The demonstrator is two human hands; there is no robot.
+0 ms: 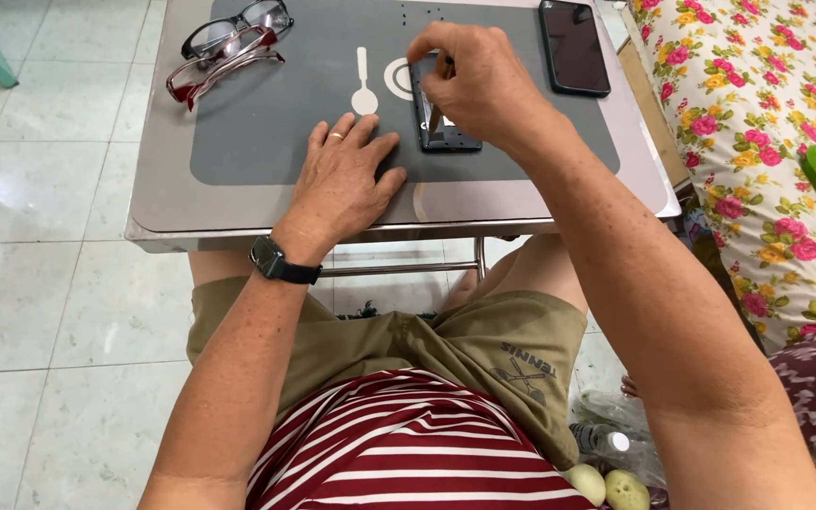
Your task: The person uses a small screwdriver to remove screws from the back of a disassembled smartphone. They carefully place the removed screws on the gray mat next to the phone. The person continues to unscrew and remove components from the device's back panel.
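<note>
An opened phone (444, 118) lies at the grey mat's (266, 142) middle; the right hand (479, 80) pinches a thin tool (438, 111) over it, the left hand (344, 179) rests flat, fingers spread, just beside, near the table's (158, 203) front edge; glasses (224, 47) far-left corner

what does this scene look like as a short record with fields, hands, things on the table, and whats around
left hand: left hand lies flat, palm down, on the dark mat, holding nothing
right hand: right hand pinches a thin tool over the opened phone
table: small table with a grey rim
other things on the table: second phone, face up at the far right; two pairs of glasses at the far left
wrist: dark watch on the left wrist
surroundings: flowered cloth to the right; tiled floor
</note>
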